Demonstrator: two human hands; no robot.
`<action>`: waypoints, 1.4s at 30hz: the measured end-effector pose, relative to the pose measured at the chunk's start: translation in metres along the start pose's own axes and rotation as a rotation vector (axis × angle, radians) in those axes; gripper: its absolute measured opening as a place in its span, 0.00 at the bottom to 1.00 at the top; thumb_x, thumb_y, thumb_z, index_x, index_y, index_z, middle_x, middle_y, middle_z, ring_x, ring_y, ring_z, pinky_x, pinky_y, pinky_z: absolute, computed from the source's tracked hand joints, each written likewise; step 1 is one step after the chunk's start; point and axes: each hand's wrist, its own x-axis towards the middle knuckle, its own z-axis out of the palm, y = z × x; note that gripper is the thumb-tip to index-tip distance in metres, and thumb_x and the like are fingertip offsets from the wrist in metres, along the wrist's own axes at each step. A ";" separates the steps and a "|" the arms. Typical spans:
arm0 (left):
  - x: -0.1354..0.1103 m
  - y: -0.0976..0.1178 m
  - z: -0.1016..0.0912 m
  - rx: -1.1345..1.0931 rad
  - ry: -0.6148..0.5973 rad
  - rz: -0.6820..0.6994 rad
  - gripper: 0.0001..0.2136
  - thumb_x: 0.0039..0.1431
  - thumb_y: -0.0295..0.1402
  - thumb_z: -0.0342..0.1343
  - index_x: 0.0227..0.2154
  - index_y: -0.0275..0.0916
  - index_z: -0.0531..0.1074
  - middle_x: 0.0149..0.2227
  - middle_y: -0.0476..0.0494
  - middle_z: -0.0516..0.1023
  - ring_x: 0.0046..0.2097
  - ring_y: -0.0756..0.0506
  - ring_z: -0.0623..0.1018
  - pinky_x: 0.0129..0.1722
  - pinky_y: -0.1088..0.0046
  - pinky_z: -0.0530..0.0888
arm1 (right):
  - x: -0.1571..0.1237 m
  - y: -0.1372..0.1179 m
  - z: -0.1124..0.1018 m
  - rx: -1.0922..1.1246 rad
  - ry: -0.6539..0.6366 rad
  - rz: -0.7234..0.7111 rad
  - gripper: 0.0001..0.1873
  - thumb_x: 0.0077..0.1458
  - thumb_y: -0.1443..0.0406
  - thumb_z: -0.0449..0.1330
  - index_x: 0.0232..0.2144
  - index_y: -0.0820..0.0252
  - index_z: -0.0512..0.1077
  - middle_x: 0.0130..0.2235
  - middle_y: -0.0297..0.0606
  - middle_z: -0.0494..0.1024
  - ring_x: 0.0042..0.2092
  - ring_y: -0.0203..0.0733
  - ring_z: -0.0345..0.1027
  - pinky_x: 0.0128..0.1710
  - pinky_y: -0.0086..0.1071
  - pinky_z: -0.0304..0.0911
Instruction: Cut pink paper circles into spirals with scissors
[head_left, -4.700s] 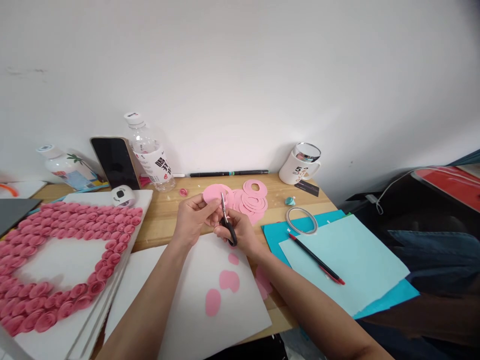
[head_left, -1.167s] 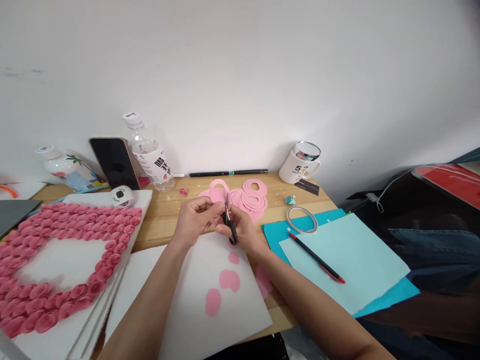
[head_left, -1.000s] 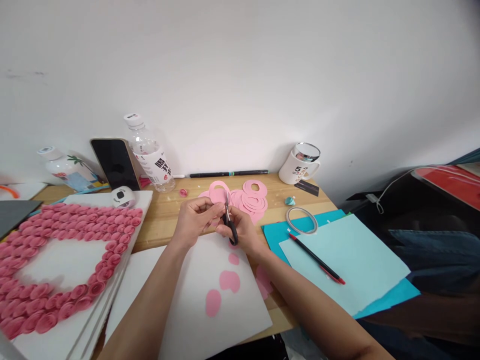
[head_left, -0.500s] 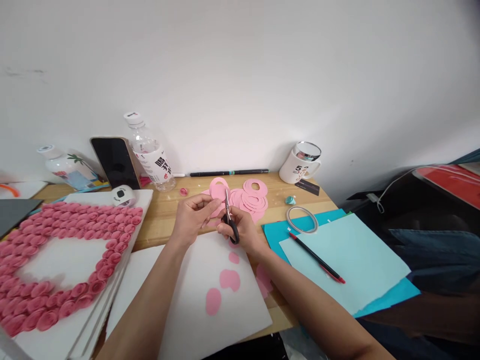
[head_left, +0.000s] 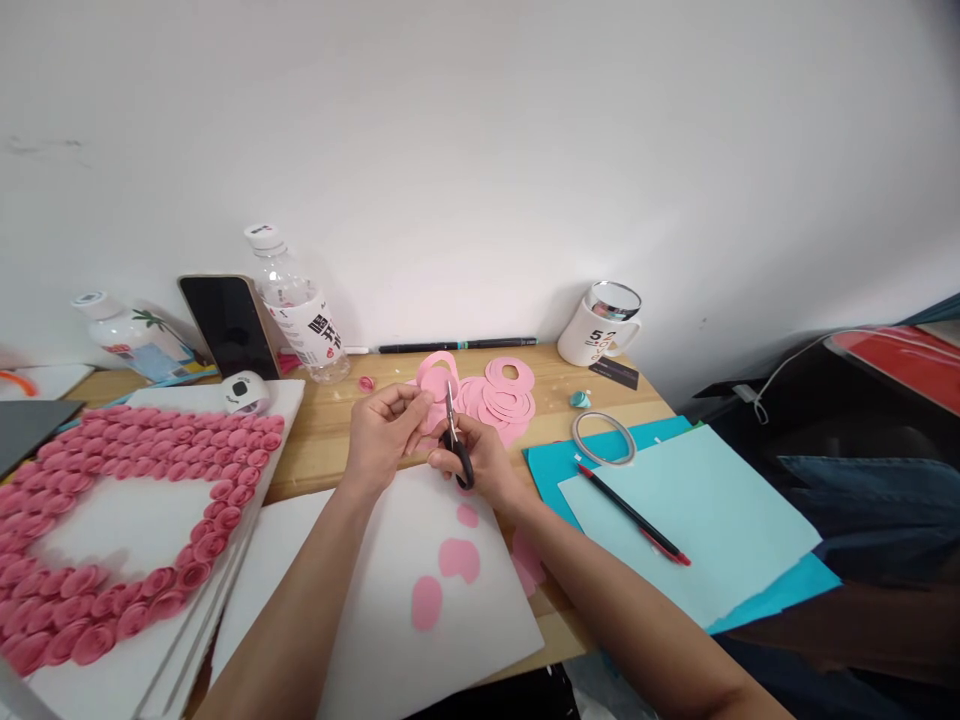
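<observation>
My left hand [head_left: 386,435] pinches a pink paper circle [head_left: 435,382] that is partly cut into a spiral. Small black-handled scissors [head_left: 455,448] are gripped in my right hand [head_left: 480,462], blades pointing up into the pink paper. Both hands hover over the wooden desk [head_left: 330,430], just above a white sheet [head_left: 390,600]. Behind the hands lies a pile of cut pink spirals [head_left: 501,397].
Pink paper scraps [head_left: 450,570] lie on the white sheet. A white board with pink paper roses [head_left: 112,520] sits at left. Behind are a phone [head_left: 231,325], two bottles [head_left: 296,305], a long pen [head_left: 457,347] and a mug [head_left: 606,325]. Blue sheets [head_left: 682,520], a red pen [head_left: 634,517] and a tape ring [head_left: 604,440] lie right.
The pink circle has been turned in my left hand and cut further into a spiral strip; the scissors stay in about the same place, blades working slightly.
</observation>
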 end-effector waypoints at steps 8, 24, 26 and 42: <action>-0.001 0.001 -0.001 0.054 -0.086 -0.063 0.08 0.47 0.34 0.60 0.21 0.35 0.70 0.13 0.57 0.63 0.13 0.59 0.58 0.12 0.83 0.53 | 0.003 0.000 -0.002 0.047 0.026 -0.077 0.23 0.37 0.57 0.70 0.29 0.59 0.63 0.25 0.30 0.68 0.26 0.32 0.59 0.24 0.25 0.55; 0.001 -0.001 -0.003 0.046 -0.026 -0.035 0.09 0.48 0.35 0.60 0.23 0.35 0.71 0.12 0.57 0.61 0.13 0.59 0.56 0.13 0.82 0.54 | 0.000 -0.006 -0.002 0.023 0.017 0.003 0.18 0.39 0.58 0.67 0.30 0.59 0.65 0.19 0.25 0.63 0.20 0.29 0.53 0.19 0.24 0.51; 0.001 0.000 -0.004 0.047 -0.014 -0.022 0.09 0.48 0.36 0.60 0.22 0.35 0.70 0.12 0.57 0.61 0.13 0.59 0.56 0.13 0.82 0.54 | 0.000 -0.003 -0.002 0.025 0.014 0.012 0.16 0.41 0.58 0.66 0.30 0.59 0.65 0.18 0.25 0.62 0.19 0.29 0.54 0.18 0.24 0.50; 0.000 0.000 -0.008 0.111 -0.109 -0.042 0.09 0.46 0.36 0.62 0.21 0.36 0.71 0.12 0.57 0.63 0.13 0.58 0.59 0.13 0.82 0.57 | 0.001 -0.003 -0.004 0.024 0.037 0.023 0.18 0.38 0.57 0.68 0.28 0.60 0.67 0.18 0.26 0.64 0.19 0.30 0.57 0.17 0.24 0.51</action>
